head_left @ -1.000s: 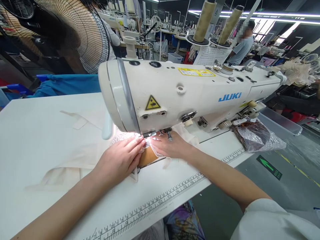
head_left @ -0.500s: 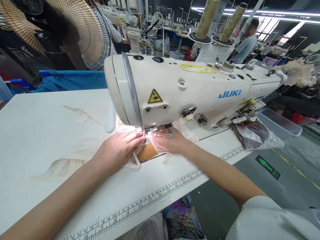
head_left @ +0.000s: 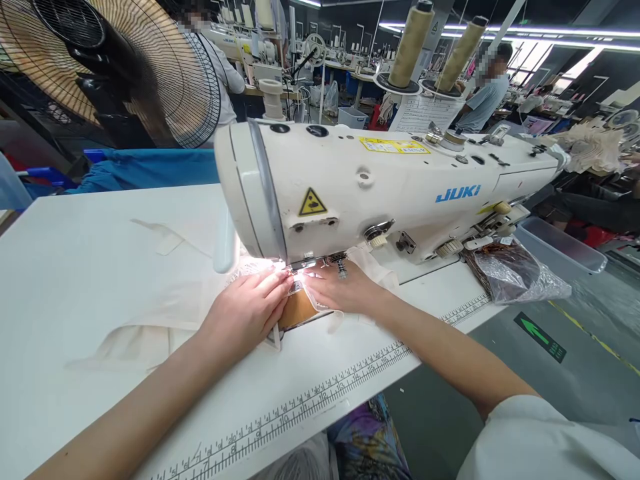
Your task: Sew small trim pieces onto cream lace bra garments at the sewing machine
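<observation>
Cream fabric with lace-like trim runs under the head of a white sewing machine. My left hand is left of the needle area, its fingers closed together and bent down onto the fabric; its thumb is hidden. Opposite it, my right hand grips the edge of the fabric close to the presser foot, fingertips partly covered by the machine. Between both hands shows an orange-brown plate in the machine bed. A bright lamp glare washes out the needle and the stitching spot.
The white table has a printed ruler along its front edge. Right of the machine lie a plastic bag of brown pieces and a clear bin. Thread cones stand behind, a large fan at left. Other people work farther back.
My left hand has shifted slightly down and turned with the fabric, so less of the trim shows below its fingers. My right hand stays by the presser foot. The view has tilted a little.
</observation>
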A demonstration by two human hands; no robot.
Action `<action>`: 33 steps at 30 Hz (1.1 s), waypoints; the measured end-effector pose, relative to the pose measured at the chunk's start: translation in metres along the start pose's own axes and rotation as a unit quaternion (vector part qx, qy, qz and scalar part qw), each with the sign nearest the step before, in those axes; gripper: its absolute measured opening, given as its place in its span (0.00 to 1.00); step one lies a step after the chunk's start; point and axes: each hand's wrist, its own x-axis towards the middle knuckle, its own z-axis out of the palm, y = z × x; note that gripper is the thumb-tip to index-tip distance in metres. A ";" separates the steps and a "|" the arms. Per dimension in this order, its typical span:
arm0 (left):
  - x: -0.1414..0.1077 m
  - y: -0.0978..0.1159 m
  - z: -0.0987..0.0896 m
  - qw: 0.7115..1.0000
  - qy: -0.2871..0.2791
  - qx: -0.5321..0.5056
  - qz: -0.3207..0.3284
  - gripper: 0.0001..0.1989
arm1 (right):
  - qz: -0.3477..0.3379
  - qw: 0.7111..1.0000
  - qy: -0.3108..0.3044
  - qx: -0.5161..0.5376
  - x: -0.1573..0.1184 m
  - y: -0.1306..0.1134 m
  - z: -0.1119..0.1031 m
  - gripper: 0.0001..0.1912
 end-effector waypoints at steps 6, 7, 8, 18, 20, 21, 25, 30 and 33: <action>-0.001 -0.001 0.000 1.000 0.004 0.010 0.000 0.18 | -0.012 1.000 -0.002 -0.015 -0.003 0.000 -0.002 0.12; -0.002 0.000 0.000 1.000 0.008 0.012 0.002 0.18 | -0.010 1.000 -0.002 -0.012 -0.002 0.000 -0.002 0.12; -0.002 0.000 0.001 1.000 0.011 0.014 0.004 0.18 | -0.006 1.000 -0.003 -0.010 -0.002 0.000 -0.003 0.12; -0.005 -0.001 -0.001 0.998 0.033 0.046 0.027 0.16 | -0.006 0.998 0.030 -0.055 -0.001 -0.005 -0.001 0.14; -0.006 0.000 -0.002 0.998 0.034 0.051 0.026 0.16 | -0.010 0.997 0.043 -0.065 -0.002 -0.005 0.001 0.15; -0.006 0.000 -0.002 0.998 0.034 0.055 0.028 0.16 | -0.007 0.997 0.049 -0.065 -0.002 -0.006 0.002 0.15; -0.006 0.000 -0.001 0.996 0.039 0.068 0.034 0.17 | 0.004 0.998 0.041 -0.049 -0.001 -0.006 0.002 0.12; -0.005 0.000 0.000 0.995 0.052 0.072 0.046 0.17 | 0.008 1.000 -0.015 -0.016 0.001 -0.005 -0.002 0.14; -0.005 0.001 0.000 0.994 0.059 0.074 0.048 0.17 | 0.000 1.000 -0.021 -0.017 0.002 -0.004 -0.002 0.14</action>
